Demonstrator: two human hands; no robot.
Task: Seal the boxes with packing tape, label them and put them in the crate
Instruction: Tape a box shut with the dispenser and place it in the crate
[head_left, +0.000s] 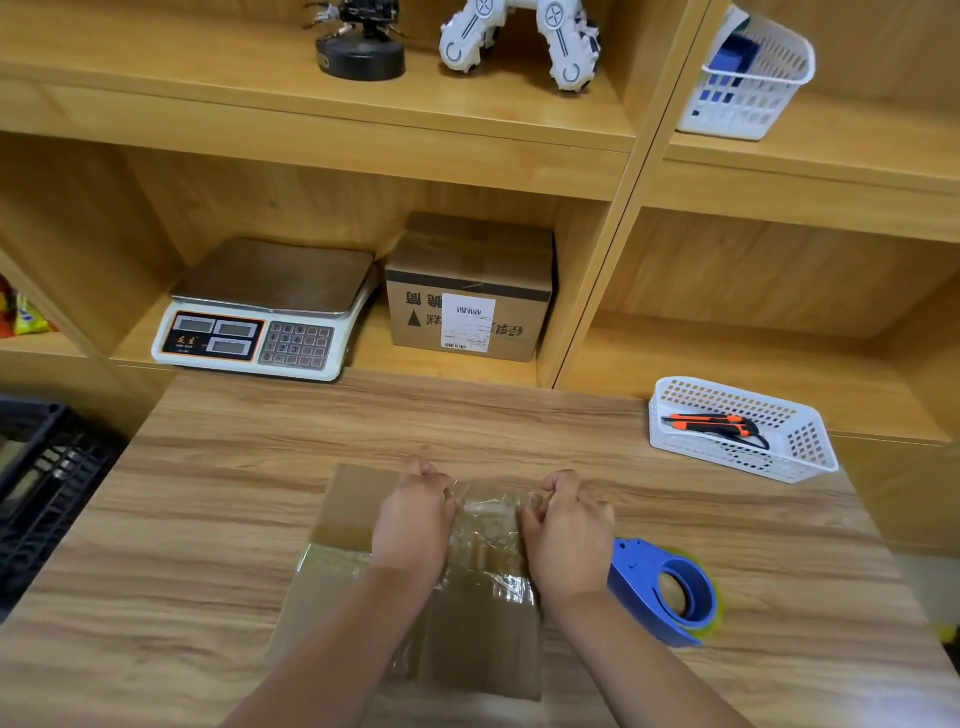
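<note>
Pinching crumpled tape (488, 525) between left hand (413, 512) and right hand (569, 525), a little apart, over box (353, 499) lying on table (208, 493); likely to stick to itself or land creased off-seam if pulled unevenly, leaving flaps loose.

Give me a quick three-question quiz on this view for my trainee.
1. What do the left hand and right hand pinch between them? A) tape B) a pen C) a rag
2. True or false: the dispenser lies to the left of the box.
3. Fill in: the orange knives lie in the white ____.

Key: 1 A. 2 false, it lies to the right, beside the right hand. 3 basket.
</note>
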